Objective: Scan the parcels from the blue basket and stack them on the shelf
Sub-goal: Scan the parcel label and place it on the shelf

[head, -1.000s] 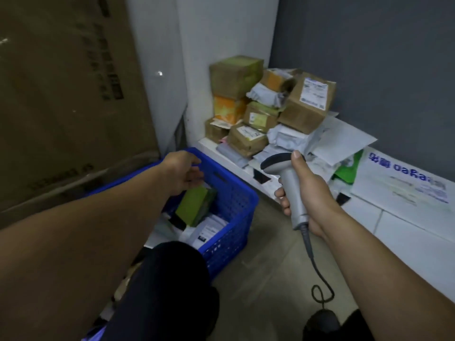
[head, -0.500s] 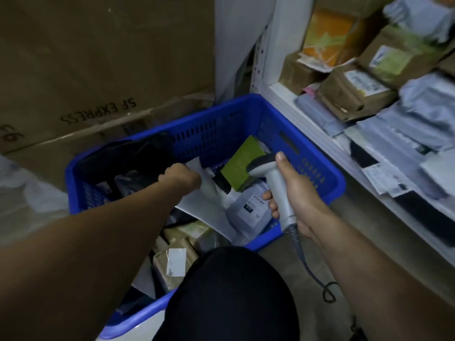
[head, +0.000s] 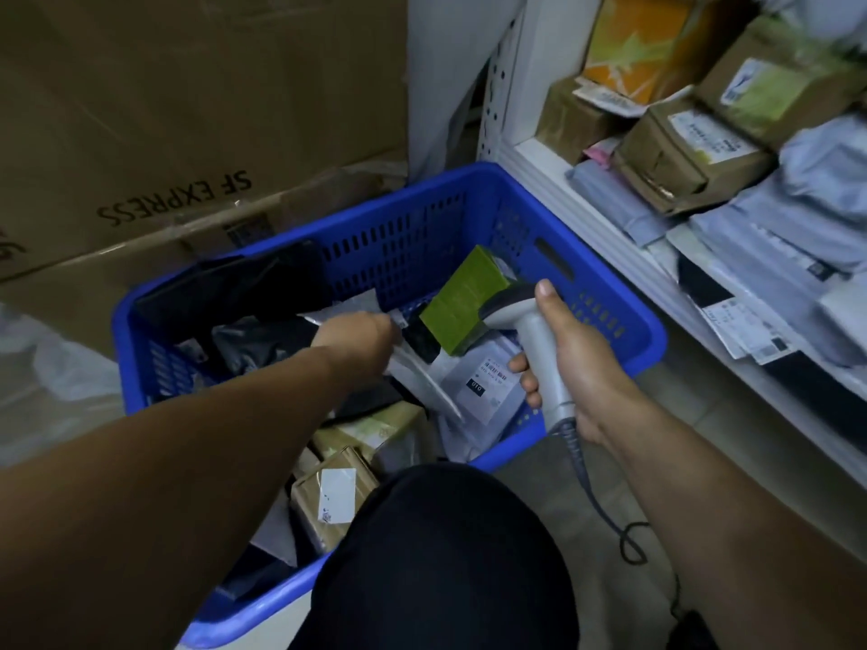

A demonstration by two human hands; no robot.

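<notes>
My left hand (head: pixel 356 335) is in the blue basket (head: pixel 422 236) on a grey mailer bag (head: pixel 417 375); it is too blurred to tell whether my fingers pinch it. The bag looks light, floppy and slick, so I'd take an edge. My right hand (head: pixel 581 368) grips the scanner (head: pixel 535 340).

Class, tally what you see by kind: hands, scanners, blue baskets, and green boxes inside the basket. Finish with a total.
Hands: 2, left hand and right hand
Scanner: 1
Blue basket: 1
Green box: 1
Total: 5
</notes>
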